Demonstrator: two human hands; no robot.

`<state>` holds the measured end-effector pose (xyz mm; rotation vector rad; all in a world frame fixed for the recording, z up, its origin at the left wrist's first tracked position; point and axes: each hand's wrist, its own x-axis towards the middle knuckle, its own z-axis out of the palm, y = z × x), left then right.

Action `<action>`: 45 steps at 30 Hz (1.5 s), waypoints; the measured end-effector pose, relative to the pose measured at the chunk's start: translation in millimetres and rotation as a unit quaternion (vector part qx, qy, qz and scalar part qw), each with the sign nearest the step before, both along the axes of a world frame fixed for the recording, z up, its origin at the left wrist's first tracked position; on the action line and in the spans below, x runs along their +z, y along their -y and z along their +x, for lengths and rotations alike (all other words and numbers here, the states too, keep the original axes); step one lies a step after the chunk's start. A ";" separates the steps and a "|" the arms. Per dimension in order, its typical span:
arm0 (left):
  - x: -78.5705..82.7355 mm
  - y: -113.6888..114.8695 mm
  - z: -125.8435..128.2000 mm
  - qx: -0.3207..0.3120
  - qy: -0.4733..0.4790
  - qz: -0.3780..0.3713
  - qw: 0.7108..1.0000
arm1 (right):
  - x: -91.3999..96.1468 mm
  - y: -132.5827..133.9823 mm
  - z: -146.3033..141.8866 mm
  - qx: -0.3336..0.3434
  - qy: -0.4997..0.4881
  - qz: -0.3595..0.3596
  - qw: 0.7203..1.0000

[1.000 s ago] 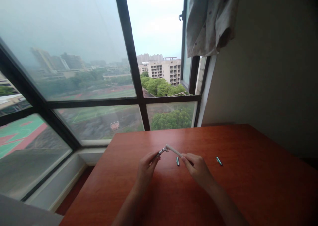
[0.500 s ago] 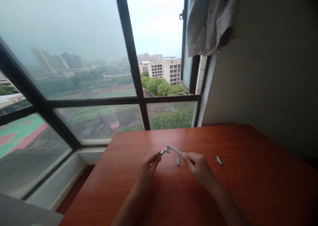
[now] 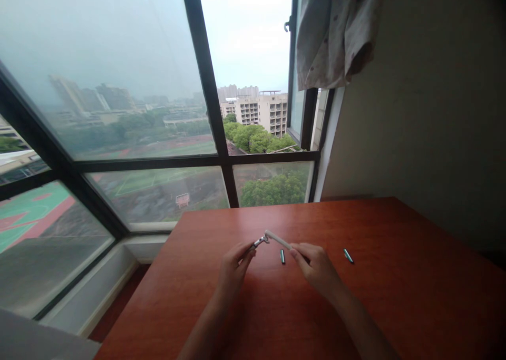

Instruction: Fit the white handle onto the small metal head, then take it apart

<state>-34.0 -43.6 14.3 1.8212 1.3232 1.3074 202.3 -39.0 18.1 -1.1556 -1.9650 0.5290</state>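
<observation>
My left hand [image 3: 233,268] pinches a silver razor handle [image 3: 260,241], whose forked head points up and to the right. With its thumb and fingers, my right hand [image 3: 314,265] grips a slim pale stick that looks like a toothbrush [image 3: 279,239]. Its far end meets the razor handle's head or lies right by it; actual contact is hard to make out. On the table between the hands lies a small dark-green razor cartridge [image 3: 282,256]. A similar cartridge [image 3: 348,256] rests farther right, beyond my right hand.
A reddish-brown wooden table [image 3: 395,286] spreads beneath both hands. Dark window frames [image 3: 158,163] stand behind and to the left, with one pane open. A patterned cloth [image 3: 336,38] hangs at upper right beside a plain wall [image 3: 415,112].
Almost nothing differs. Both hands keep their grips, with at most a very slight shift of the toothbrush against the razor handle's head.
</observation>
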 end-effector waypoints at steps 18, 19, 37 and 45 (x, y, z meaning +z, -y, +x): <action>-1.3 0.5 0.3 -0.007 -0.004 0.006 1.000 | 0.4 0.0 -1.0 -0.001 -0.002 -0.005 1.000; -1.1 0.7 0.5 -0.004 -0.001 0.006 1.000 | 0.2 0.0 -1.0 -0.002 -0.003 -0.005 1.000; 1.9 0.7 -1.1 0.051 0.030 -0.029 0.998 | 7.0 4.5 -3.0 0.030 -0.006 -0.006 1.000; 4.0 1.8 0.2 0.046 0.025 -0.028 0.998 | 6.7 5.0 -2.8 0.028 0.010 -0.003 1.000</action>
